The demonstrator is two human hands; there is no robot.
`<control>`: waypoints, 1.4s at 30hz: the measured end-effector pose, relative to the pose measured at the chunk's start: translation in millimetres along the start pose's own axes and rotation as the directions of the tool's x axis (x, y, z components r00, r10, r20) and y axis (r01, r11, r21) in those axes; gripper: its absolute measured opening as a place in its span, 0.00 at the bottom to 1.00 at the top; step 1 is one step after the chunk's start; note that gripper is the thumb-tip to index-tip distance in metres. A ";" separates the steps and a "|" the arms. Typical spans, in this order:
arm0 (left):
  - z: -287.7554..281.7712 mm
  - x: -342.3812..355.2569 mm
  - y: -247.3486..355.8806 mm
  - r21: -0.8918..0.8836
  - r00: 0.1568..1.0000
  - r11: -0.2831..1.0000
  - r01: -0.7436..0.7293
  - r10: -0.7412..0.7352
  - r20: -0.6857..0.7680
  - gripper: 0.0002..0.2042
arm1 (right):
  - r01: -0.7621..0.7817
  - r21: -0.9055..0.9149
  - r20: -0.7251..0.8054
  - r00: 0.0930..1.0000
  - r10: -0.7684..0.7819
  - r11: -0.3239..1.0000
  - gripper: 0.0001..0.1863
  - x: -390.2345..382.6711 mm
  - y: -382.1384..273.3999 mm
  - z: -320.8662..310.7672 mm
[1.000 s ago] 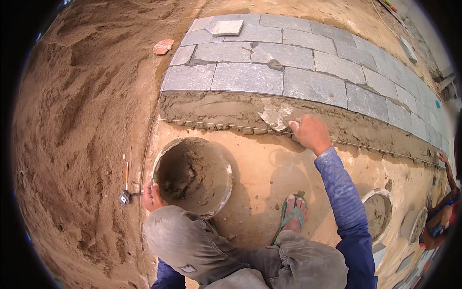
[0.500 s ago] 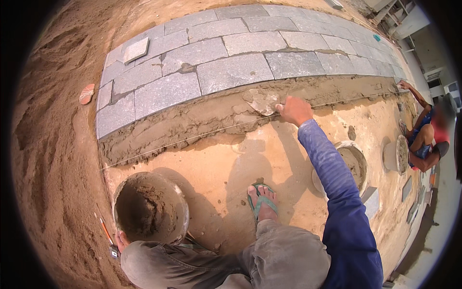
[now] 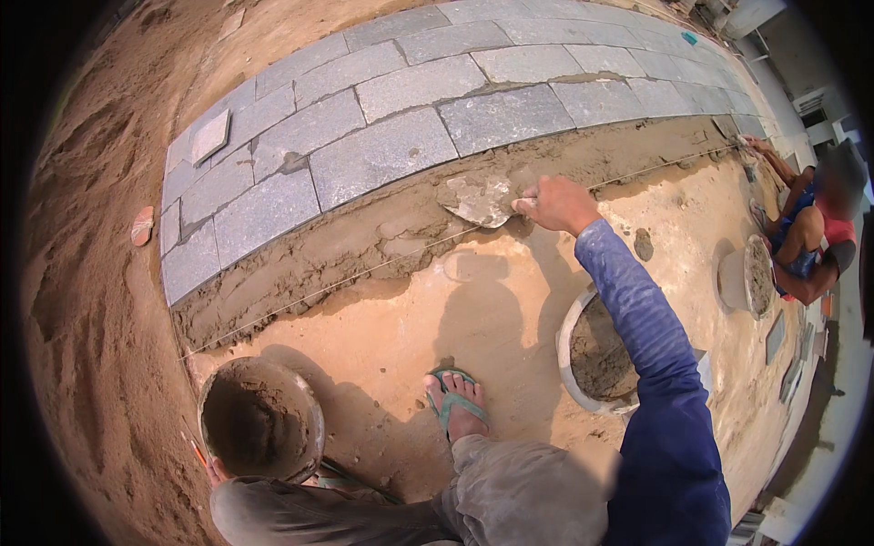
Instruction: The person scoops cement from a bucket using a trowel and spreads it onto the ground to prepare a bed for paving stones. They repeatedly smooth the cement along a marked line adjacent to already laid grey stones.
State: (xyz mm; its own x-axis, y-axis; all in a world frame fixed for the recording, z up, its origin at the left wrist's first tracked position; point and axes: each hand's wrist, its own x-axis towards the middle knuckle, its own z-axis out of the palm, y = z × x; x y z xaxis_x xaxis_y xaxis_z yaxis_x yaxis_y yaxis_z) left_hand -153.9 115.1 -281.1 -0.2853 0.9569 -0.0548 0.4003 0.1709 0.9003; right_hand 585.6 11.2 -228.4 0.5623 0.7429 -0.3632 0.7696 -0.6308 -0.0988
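Note:
My right hand (image 3: 557,205) is closed on a mortar-caked trowel (image 3: 473,200), whose blade rests on the wet mortar band (image 3: 382,227). That band runs beside laid grey stone pavers (image 3: 401,155), with a taut string (image 3: 300,296) along its near edge. At lower left, my left hand (image 3: 217,470) grips the rim of a round bucket (image 3: 309,419) with mortar inside; much of that hand is hidden behind my knee. Another bucket of mortar (image 3: 592,355) stands beside my right arm, partly covered by it.
A co-worker (image 3: 810,237) squats at the right by a third bucket (image 3: 756,278) and loose tiles (image 3: 776,337). Sand (image 3: 91,273) lines the left, with a red broken piece (image 3: 142,226). A loose square slab (image 3: 211,136) lies on the pavers. My sandalled foot (image 3: 455,400) is on the ground.
My view has turned to the right, bringing the co-worker further into sight. My right hand with the trowel has moved slightly along the mortar. My left hand stays at the bucket's rim.

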 end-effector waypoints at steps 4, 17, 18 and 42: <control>21.4 -5.8 4.2 0.080 0.999 0.996 -0.034 0.035 -0.012 0.18 | -0.133 -0.057 -0.054 0.990 0.130 0.989 0.20 11.3 48.9 -0.3; 106.9 -26.4 9.3 0.238 0.931 0.908 -0.345 0.362 -0.034 0.18 | 0.597 0.312 -0.128 0.797 -0.590 0.739 0.15 -78.5 -66.0 -38.0; 108.3 -24.3 7.6 0.231 0.908 0.887 -0.399 0.417 -0.033 0.18 | 0.691 0.239 -0.047 0.710 -0.703 0.682 0.15 -83.2 -91.3 -30.3; 156.8 -132.0 112.0 -0.115 0.970 0.991 -0.064 0.089 0.228 0.14 | 0.804 0.061 0.190 0.573 -0.798 0.591 0.09 -195.7 -229.9 110.1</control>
State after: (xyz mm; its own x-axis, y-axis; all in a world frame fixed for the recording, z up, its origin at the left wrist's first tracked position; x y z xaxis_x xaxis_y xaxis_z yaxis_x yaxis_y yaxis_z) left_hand 65.1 44.8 -240.7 -0.0421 0.9965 -0.0715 0.3144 0.0812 0.9458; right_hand 265.2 -13.8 -236.6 -0.3493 0.8861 -0.3047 0.8890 0.2106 -0.4066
